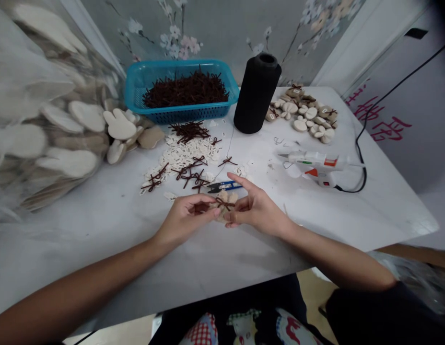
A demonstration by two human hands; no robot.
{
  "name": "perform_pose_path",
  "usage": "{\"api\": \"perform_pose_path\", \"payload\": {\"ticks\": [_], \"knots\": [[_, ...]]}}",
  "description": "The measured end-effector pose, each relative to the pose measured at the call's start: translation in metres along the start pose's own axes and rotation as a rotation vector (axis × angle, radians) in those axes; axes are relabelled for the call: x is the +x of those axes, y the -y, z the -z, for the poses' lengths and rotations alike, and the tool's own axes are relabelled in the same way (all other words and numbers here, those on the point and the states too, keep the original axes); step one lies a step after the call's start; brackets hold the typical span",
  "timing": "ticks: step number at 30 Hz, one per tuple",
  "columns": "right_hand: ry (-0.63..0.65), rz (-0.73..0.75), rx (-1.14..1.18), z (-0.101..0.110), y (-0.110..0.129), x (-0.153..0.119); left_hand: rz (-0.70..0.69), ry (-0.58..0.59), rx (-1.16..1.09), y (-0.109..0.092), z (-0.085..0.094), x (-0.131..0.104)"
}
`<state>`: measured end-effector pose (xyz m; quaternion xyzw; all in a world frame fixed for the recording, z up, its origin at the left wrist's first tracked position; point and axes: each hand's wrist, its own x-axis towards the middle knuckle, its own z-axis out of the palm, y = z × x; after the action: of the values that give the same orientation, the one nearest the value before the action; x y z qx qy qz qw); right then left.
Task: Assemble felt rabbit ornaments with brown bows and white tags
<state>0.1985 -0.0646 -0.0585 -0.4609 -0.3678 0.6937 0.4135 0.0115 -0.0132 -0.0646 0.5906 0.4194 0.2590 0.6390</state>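
Between my two hands, just above the table's near side, is a small beige bunny-shaped fabric piece [228,196] with a dark brown bow [225,204] across its front. My left hand [188,214] pinches its left side near the bow's end. On the other side, my right hand [256,208] grips the right edge between thumb and fingers, its index finger stretched out. Blue-handled thread snips [226,186] lie right behind the piece, partly covered by my right hand. Loose brown bows [188,172] and a heap of small white tags [179,154] spread beyond my left hand.
A blue basket [193,112] of brown bows stands at the back, beside a black thread cone [257,93]. Finished-looking bunny pieces [309,112] are piled back right. A glue gun [316,165] with its cord lies right. A clear bag [46,120] of bunny shapes fills the left.
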Motion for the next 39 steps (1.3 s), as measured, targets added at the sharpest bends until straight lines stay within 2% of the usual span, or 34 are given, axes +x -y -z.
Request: {"api": "perform_pose_path", "payload": {"ticks": [10,19,27,34,39], "knots": [[-0.007,-0.005,-0.143,0.001,-0.003,-0.003,-0.049,0.015,-0.013,0.0,-0.002,-0.001],[-0.015,0.09,-0.326,0.0,-0.014,-0.008,-0.037,0.068,0.068,0.002,-0.006,-0.006],[-0.006,0.102,-0.3,-0.003,-0.011,-0.008,-0.019,0.024,0.08,0.004,-0.008,-0.005],[-0.019,0.155,-0.339,-0.01,-0.009,-0.012,-0.018,-0.06,0.117,0.004,-0.013,-0.006],[-0.038,0.187,-0.393,-0.009,-0.008,-0.012,-0.051,-0.024,0.094,0.004,-0.01,-0.006]]}}
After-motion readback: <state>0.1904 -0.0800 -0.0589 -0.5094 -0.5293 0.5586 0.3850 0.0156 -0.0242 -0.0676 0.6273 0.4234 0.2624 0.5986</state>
